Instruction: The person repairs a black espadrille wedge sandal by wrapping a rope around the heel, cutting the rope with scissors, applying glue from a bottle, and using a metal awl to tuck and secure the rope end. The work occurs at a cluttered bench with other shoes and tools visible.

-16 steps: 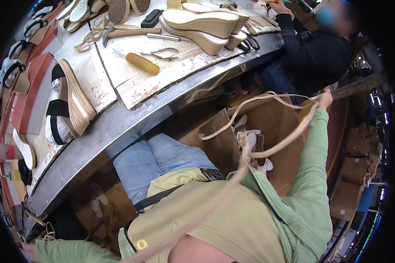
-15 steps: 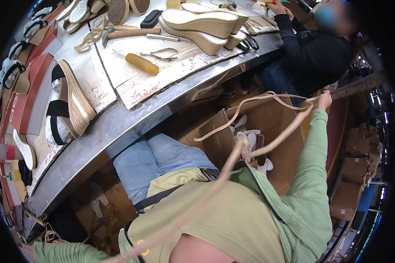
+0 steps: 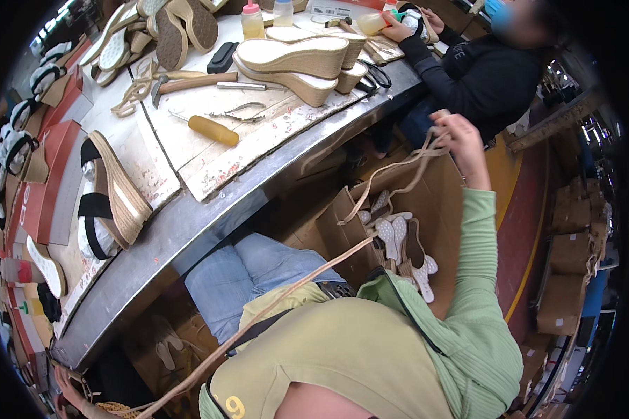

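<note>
Both hands are on one long tan strap [image 3: 307,279]: my right hand [image 3: 461,143] is raised out to the side, fingers closed round a bunch of its loops, and my left hand [image 3: 73,391] sits low at the bottom-left rim, where I cannot tell how tightly it is closed, only that the strap runs into it beside a woven, straw-coloured piece [image 3: 115,408]. From there the strap stretches across my lap, over the green top, up to the right hand, with slack loops hanging above an open cardboard box [image 3: 342,216] of flat insoles [image 3: 398,241] by my knee.

I judge the main risk to be a snag: the hanging loops swing near the box edge and could catch on it or drag insoles out if I pull harder. The bunch in my right hand could also knot, since several turns lie across each other. If the left grip is loose, the strap may slip free.

On the tabletop [image 3: 210,209] lie a yellow-handled tool [image 3: 213,130], pliers [image 3: 241,110], a hammer [image 3: 182,82] and wedge soles [image 3: 297,59], well apart from the strap. Another person in dark sleeves [image 3: 468,70] works at the far end
</note>
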A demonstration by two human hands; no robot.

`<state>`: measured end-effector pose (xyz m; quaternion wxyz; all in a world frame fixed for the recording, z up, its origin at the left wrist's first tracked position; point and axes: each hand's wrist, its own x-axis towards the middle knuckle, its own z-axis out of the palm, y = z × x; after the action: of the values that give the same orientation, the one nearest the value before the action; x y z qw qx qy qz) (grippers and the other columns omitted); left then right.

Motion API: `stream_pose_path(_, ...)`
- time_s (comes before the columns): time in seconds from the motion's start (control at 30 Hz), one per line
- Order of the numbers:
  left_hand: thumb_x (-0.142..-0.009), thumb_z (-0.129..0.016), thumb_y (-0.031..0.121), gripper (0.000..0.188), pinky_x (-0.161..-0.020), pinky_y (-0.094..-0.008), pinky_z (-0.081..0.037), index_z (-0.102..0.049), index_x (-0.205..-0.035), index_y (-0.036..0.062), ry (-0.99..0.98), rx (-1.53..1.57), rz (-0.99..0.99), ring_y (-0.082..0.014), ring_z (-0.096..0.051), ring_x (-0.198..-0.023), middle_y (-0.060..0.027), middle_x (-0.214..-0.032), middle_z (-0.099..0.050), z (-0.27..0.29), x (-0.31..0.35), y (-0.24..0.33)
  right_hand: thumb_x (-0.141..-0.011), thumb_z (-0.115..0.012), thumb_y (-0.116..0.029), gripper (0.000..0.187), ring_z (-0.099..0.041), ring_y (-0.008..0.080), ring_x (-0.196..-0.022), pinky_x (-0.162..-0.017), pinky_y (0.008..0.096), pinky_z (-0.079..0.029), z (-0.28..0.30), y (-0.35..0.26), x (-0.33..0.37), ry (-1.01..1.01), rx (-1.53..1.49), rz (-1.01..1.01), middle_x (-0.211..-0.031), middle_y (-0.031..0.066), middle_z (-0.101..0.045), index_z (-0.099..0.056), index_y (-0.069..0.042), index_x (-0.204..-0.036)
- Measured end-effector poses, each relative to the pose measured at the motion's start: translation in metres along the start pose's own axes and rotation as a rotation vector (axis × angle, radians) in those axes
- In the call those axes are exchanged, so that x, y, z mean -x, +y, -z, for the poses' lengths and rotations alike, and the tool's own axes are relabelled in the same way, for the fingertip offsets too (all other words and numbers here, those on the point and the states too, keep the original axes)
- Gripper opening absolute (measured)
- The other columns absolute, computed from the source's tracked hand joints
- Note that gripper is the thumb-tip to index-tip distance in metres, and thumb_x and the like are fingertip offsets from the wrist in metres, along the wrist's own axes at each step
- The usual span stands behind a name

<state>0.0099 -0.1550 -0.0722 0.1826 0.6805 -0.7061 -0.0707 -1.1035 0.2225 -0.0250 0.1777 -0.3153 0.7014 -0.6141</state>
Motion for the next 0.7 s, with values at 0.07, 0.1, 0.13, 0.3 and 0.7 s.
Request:
stream_pose_path(0.07, -0.102, -0.041, 0.025, 0.047, -0.116, -0.0392, -0.027, -0.043, -0.143, 0.0026, 0.062, 0.107, -0.096, -0.0251, -0.032, -0.143, -0.0113, -0.151, -0.039, -0.021, -0.037, -0.011, -0.095, -0.057, -0.02, 0.022, -0.062, 0.0105, -0.083, -0.07, 0.026, -0.051, -0.045, 0.028, 0.01, -0.132, 0.089, -0.031, -0.096, 0.0048, -0.07, -0.07, -0.002, -0.092)
stream_pose_path(0.1, -0.101, -0.043, 0.028, 0.049, -0.117, -0.0401, -0.025, -0.043, -0.144, 0.0033, 0.1, 0.114, -0.003, -0.0252, -0.031, -0.143, -0.011, -0.152, -0.038, -0.028, -0.051, -0.016, -0.094, -0.057, -0.016, 0.021, -0.063, 0.0108, -0.082, -0.072, 0.0275, -0.051, -0.068, 0.043, 0.019, -0.266, 0.135, -0.014, -0.092, 0.0043, -0.07, -0.071, -0.002, -0.091)
stream_pose_path(0.13, -0.101, -0.044, 0.029, 0.05, -0.117, -0.04, -0.024, -0.044, -0.144, 0.0041, 0.102, 0.141, -0.066, -0.0251, -0.03, -0.143, -0.0109, -0.152, -0.038, -0.032, -0.058, -0.02, -0.092, -0.058, -0.014, 0.018, -0.064, 0.0114, -0.08, -0.074, 0.0282, -0.051, -0.091, 0.058, 0.029, -0.368, 0.3, -0.043, -0.091, 0.0043, -0.071, -0.072, -0.002, -0.089)
stream_pose_path(0.3, -0.099, -0.048, 0.031, 0.05, -0.117, -0.0378, -0.023, -0.046, -0.143, 0.0063, -0.086, 0.007, 0.004, -0.025, -0.029, -0.143, -0.0104, -0.153, -0.038, -0.04, -0.075, 0.032, -0.078, -0.069, -0.011, 0.008, -0.065, 0.0289, -0.075, -0.071, 0.0404, -0.053, -0.188, 0.122, 0.076, -0.502, 0.732, 0.202, -0.079, 0.0136, -0.067, -0.068, -0.004, -0.075)
stream_pose_path(0.7, -0.091, -0.065, 0.003, 0.006, -0.055, -0.0194, -0.048, -0.064, -0.089, -0.0034, -0.23, 1.406, -0.072, -0.0076, -0.061, -0.061, -0.0081, -0.075, -0.068, -0.094, 0.113, 0.575, -0.09, -0.068, -0.02, 0.02, -0.064, 0.0304, -0.078, -0.071, 0.0375, -0.051, -0.255, -0.016, 0.07, -1.055, 0.373, 0.377, -0.082, 0.016, -0.064, -0.072, -0.001, -0.093)
